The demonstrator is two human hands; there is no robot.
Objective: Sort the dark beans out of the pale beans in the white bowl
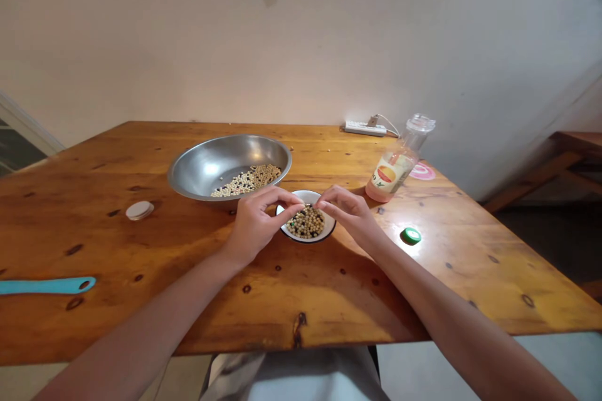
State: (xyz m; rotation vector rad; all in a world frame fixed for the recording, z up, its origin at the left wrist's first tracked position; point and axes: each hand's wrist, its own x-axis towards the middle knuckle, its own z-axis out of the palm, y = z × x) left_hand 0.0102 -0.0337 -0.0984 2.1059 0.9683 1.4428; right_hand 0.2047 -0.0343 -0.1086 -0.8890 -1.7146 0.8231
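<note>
Plain pale wall [301, 44] behind a knotted wooden desk [329, 301]. From my remote view, a small white bowl [330, 227] with a dark rim sits near the middle of the desk, holding a heap of mixed pale and dark beans [305, 223]. The left hand [258, 222] and right hand [345, 216] come in from either side, and their fingertips [301, 205] nearly meet above the bowl's far half. Each grip is drawn into a narrow pinch, but I cannot tell whether it holds a bean. This placement keeps the small bowl directly beneath both hands. Just behind it, a wide stainless steel bowl [200, 166] holds a similar bean mix [247, 180], within short reach. Farther right stand a clear bottle [390, 178] with a printed label and a green-and-white cap [411, 235]. A stack of white discs [139, 210] lies to the left, and a teal spatula handle [44, 286] lies near the desk's left edge. A white power strip [364, 129] rests against the wall.
</note>
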